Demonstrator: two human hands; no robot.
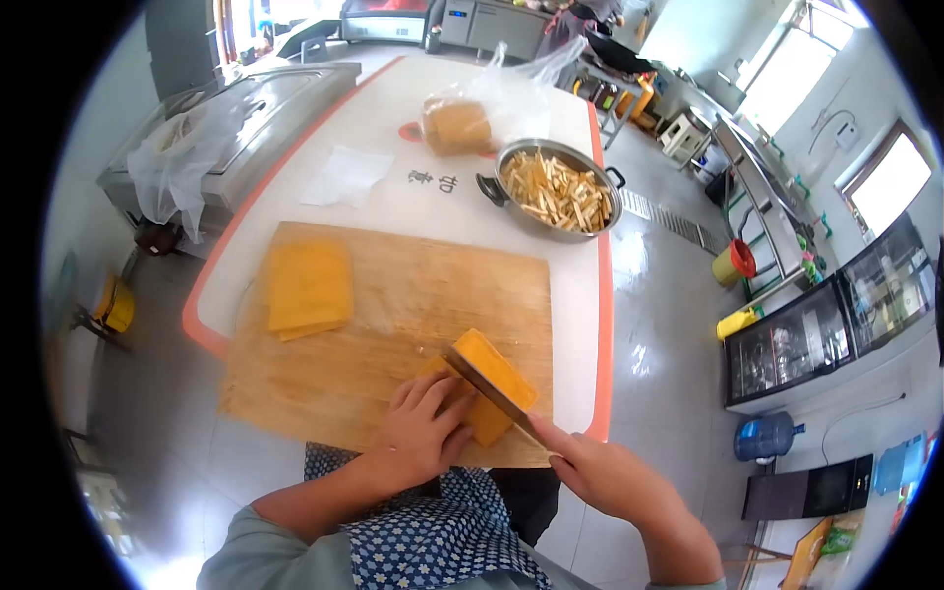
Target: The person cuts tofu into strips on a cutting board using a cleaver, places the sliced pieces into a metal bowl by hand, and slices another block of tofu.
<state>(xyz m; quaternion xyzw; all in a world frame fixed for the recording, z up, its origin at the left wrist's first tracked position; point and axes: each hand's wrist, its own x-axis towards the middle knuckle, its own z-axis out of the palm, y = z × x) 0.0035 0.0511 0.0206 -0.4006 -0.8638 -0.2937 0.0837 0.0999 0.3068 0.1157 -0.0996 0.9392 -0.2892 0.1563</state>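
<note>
While knife touches yellow slab, metal pan, heaped strips inside

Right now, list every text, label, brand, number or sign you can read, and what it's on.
"如意" (probable reading; upside down here): dark characters on the white tabletop.
Too small to read: lit blue display on the steel cabinet at the back.
Too blurred to read: any print on the blue water jug at right.
No lettering visible on the knife or cutting board.
</note>
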